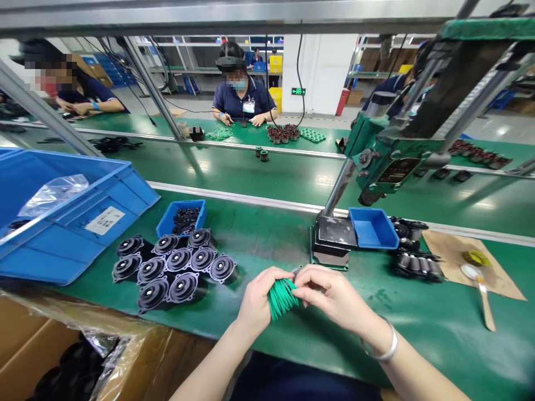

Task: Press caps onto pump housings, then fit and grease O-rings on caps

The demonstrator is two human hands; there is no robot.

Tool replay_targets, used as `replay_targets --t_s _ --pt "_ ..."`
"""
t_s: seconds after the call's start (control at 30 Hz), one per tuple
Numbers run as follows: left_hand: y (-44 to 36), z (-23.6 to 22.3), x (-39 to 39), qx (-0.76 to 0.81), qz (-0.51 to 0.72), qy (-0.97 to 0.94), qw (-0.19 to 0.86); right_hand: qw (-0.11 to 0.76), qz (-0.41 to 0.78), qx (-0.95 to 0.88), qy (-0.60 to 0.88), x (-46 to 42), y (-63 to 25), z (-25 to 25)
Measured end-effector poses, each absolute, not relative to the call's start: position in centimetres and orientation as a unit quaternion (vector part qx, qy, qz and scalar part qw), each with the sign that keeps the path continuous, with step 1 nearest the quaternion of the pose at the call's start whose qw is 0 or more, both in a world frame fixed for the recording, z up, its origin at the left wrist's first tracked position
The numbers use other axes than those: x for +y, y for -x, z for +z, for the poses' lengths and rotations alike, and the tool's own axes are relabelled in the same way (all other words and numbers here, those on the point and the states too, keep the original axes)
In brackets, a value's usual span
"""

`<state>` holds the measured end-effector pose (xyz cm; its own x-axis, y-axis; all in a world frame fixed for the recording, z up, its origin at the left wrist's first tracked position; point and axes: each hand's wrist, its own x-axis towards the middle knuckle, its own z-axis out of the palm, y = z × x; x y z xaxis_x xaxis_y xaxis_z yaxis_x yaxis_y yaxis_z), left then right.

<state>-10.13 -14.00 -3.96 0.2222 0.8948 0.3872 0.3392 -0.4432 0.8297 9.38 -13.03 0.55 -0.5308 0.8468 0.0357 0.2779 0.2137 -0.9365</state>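
Observation:
A bundle of thin green rings (282,299), packed side by side, is held above the green bench at the front. My left hand (256,298) is closed round its left end. At the right end, my right hand (330,292) pinches with thumb and fingers; its fingertips touch the rings, and the exact part they grip is hidden. Left of my hands stand several black round motor housings (179,259) with pale rims, grouped close together. Behind them is a small blue bin (200,211) of small black parts.
A green bench press (384,161) rises at the right over its black base (334,233). Beside it are a blue tray (374,228), metal-and-black parts (418,266) and a wooden stick (485,303) on cardboard. A large blue crate (104,223) stands left. Co-workers sit across the line.

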Motion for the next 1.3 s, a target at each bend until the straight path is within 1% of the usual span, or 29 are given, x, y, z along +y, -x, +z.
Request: replay_targets --t_s 0.07,0.2,0.27,0.33,0.37,0.43,0.47,0.53,0.6,0.63,0.7,0.77,0.87,1.0,1.2,1.3 --pt "10.2 -4.2 -14.0 0.402 0.456 -0.748 0.267 0.304 0.545 -0.674 0.395 -13.2 -9.5 -0.1" --pt "10.5 -4.5 -14.0 0.342 0.470 -0.790 0.194 0.298 0.652 -0.579 0.388 -13.3 -10.2 -0.6" --pt "10.5 -4.5 -14.3 0.316 0.471 -0.801 0.191 0.278 0.678 -0.566 0.379 -13.4 -10.7 -0.3" --pt "10.5 -4.3 -14.8 0.298 0.483 -0.792 0.223 0.259 0.689 -0.567 0.371 -13.5 -11.1 0.1" --pt "10.4 -4.2 -15.1 0.300 0.503 -0.771 0.252 0.261 0.685 -0.571 0.370 -13.6 -11.4 0.3" --pt "10.5 -4.1 -15.3 0.324 0.569 -0.685 0.318 0.297 0.636 -0.601 0.382 -13.4 -11.9 0.6" --pt "10.7 -4.0 -15.3 0.340 0.603 -0.632 0.348 0.322 0.584 -0.633 0.392 -13.2 -12.3 0.7" --pt "11.4 -4.0 -14.9 0.362 0.646 -0.545 0.392 0.356 0.440 -0.719 0.404 -12.6 -12.9 0.5" --pt "12.2 -4.4 -14.3 0.371 0.638 -0.529 0.418 0.339 0.301 -0.804 0.384 -11.8 -13.4 0.0" --pt "12.5 -4.6 -14.1 0.375 0.620 -0.543 0.423 0.318 0.255 -0.837 0.365 -11.4 -13.6 -0.4" --pt "12.5 -5.4 -13.8 0.380 0.578 -0.592 0.414 0.269 0.207 -0.882 0.327 -10.7 -13.7 -1.2" --pt "11.8 -6.3 -13.9 0.385 0.540 -0.639 0.389 0.233 0.201 -0.901 0.305 -10.1 -13.8 -1.9" --pt "10.2 -7.5 -14.1 0.396 0.496 -0.684 0.360 0.218 0.249 -0.895 0.299 -9.3 -14.0 -2.7" --pt "9.2 -7.9 -14.2 0.378 0.448 -0.741 0.327 0.239 0.317 -0.869 0.294 -8.6 -14.2 -3.5" --pt "9.8 -7.0 -13.8 0.378 0.406 -0.801 0.224 0.264 0.339 -0.854 0.294 -8.3 -14.1 -4.3" --pt "10.1 -7.0 -13.6 0.377 0.400 -0.810 0.204 0.273 0.343 -0.850 0.292 -8.2 -14.1 -4.5"
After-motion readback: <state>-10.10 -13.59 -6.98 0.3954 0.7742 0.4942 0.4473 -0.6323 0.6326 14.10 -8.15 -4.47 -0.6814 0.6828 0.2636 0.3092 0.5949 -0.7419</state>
